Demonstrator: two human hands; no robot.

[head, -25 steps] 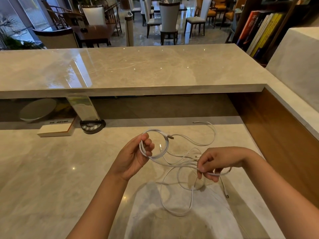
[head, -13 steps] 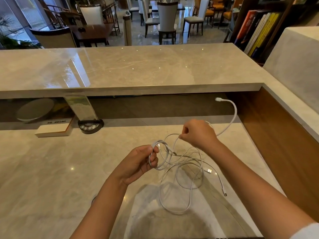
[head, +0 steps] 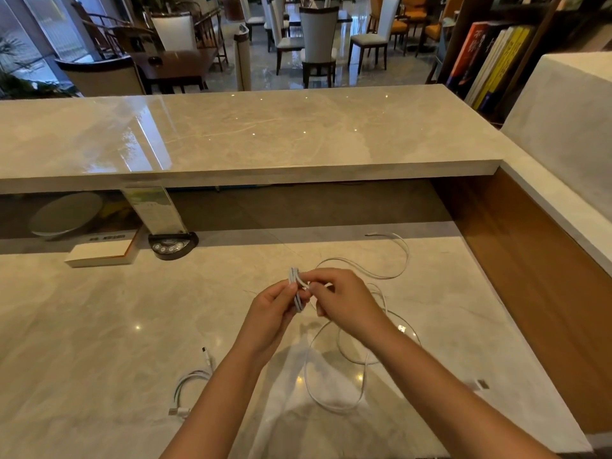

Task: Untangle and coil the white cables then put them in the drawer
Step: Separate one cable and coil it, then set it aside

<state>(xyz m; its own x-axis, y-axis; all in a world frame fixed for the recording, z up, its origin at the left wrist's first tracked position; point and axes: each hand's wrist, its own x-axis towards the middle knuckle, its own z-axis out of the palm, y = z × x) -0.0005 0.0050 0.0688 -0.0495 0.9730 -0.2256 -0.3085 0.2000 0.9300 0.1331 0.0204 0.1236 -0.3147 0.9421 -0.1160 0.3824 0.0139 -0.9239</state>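
Note:
A small coil of white cable (head: 295, 286) is pinched upright between my left hand (head: 271, 313) and my right hand (head: 341, 303), just above the marble desk (head: 99, 326). From the coil a loose strand of the same cable trails right and back in a wide loop (head: 394, 260). More slack white cable (head: 331, 385) lies in tangled loops on the desk under my right forearm, with a USB plug (head: 401, 328) showing. Another coiled white cable (head: 190, 382) rests on the desk left of my left forearm. No drawer is in view.
A raised marble counter (head: 248, 134) overhangs the back of the desk. Under it stand a white box (head: 102, 251), a black round device (head: 172, 245) holding a card, and a round plate (head: 66, 213). A wooden side panel (head: 530, 276) walls the right.
My right hand came down from a raised pull and met the left hand at the coil. The free end that was lifted in the air now lies on the desk at the back right.

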